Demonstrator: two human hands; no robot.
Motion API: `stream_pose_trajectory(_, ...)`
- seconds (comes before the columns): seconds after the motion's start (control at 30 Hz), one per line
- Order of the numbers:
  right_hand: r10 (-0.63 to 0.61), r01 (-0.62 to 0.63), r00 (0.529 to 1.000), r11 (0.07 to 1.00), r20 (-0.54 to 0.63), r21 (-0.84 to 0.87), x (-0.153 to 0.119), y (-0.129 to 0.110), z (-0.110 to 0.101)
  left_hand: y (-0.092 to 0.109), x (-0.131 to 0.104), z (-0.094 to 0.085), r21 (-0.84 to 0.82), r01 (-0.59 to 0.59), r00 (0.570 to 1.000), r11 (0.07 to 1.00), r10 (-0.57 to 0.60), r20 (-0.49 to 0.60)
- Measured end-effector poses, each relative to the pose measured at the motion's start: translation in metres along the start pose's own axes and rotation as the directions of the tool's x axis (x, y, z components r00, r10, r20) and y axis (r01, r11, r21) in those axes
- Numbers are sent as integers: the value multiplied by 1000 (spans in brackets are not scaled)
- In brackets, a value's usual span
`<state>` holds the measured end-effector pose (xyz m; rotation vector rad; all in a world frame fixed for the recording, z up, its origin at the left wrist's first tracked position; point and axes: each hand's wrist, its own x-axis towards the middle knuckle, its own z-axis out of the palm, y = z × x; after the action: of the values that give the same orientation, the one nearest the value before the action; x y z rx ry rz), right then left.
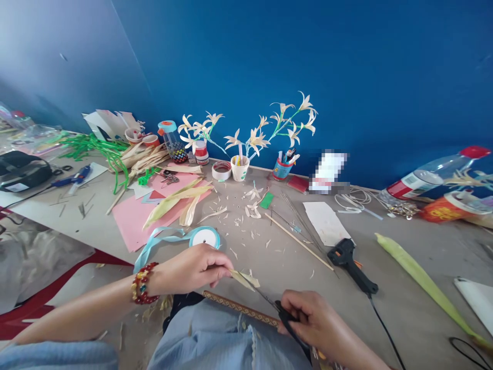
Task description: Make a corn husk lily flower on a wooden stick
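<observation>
Near the table's front edge, my left hand (198, 268) pinches a small piece of pale corn husk (246, 280) between thumb and fingers. My right hand (308, 313) is closed round the black handles of a pair of scissors (271, 303), whose blades point left and lie along the husk piece. A roll of light blue ribbon (205, 237) rests just behind my left hand. Small husk scraps (254, 210) are scattered over the table beyond both hands.
A black glue gun (352, 264) with a cord lies to the right, near a long green husk (419, 277). A thin wooden stick (298, 241) crosses the middle. Husk flowers stand in a white cup (239, 168) by the blue wall. Pink paper (133, 218) lies left.
</observation>
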<state>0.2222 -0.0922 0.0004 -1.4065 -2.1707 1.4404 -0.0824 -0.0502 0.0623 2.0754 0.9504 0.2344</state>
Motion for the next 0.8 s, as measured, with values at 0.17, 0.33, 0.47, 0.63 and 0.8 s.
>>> stream_pose_trajectory(0.17,19,-20,999,999,28,45,0,-8,2,4,2,2,-24,-8,1000,1000,8,7)
stream_pose_trajectory(0.33,-1,0,1000,1000,9,24,1,-11,4,6,4,3,-23,-18,1000,1000,18,0)
stream_pose_trajectory(0.47,10,-10,1000,999,-14,30,0,-10,2,3,1,3,-34,2,1000,999,-2,3)
stream_pose_trajectory(0.63,25,-40,995,987,94,155,-4,-12,-12,3,-3,-4,17,-15,997,1000,16,-73)
stream_pose_trajectory(0.8,96,-203,945,922,313,330,-4,-16,-24,7,-2,-11,64,-92,992,994,97,-79)
